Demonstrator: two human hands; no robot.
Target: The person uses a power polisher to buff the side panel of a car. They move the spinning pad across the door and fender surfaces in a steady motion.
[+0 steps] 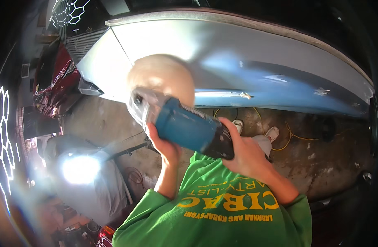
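Note:
A teal and black power polisher is held in both hands, slanting across the middle of the view. My left hand grips it near its head, where clear plastic film seems to be wrapped. Around the black rear end closes my right hand. The round, cream-coloured buffing pad is blurred and appears to lie against a glossy silver-blue car body panel. The tool's head hides the pad's lower part. Strong glare whitens the panel to the left of the pad.
A bright work lamp shines at lower left, beside a pale-covered object. Yellow cable trails over the stained concrete floor near my shoes. A dark red car stands at left.

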